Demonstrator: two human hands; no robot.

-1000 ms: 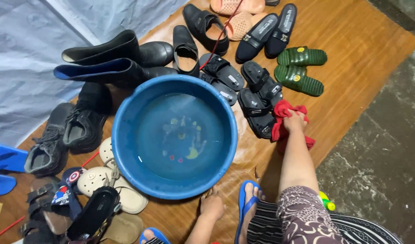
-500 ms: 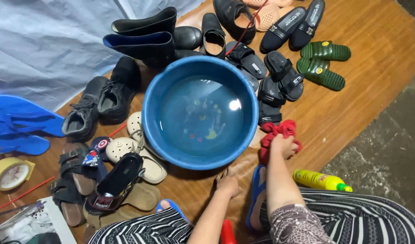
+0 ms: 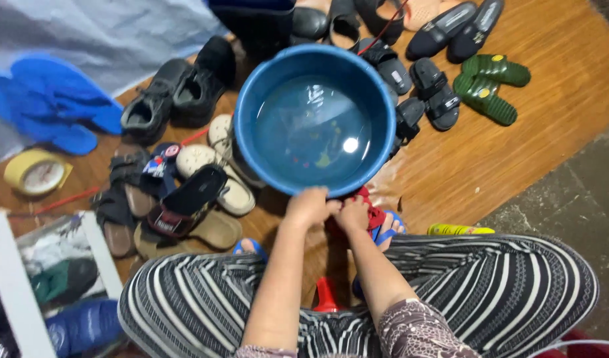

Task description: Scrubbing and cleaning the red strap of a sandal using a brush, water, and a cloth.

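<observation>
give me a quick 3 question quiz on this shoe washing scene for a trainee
1. True or false: the blue basin holds water.
2. Multiple choice: what do the left hand and right hand meet on? A) the yellow tape roll B) a red item at the basin's near rim C) the green sandals
3. Short answer: what lies on the floor just right of the person's foot, by the striped trouser leg?

Key
1. True: a light reflects off the water surface.
2. B
3. A yellow bottle lying on its side.
</observation>
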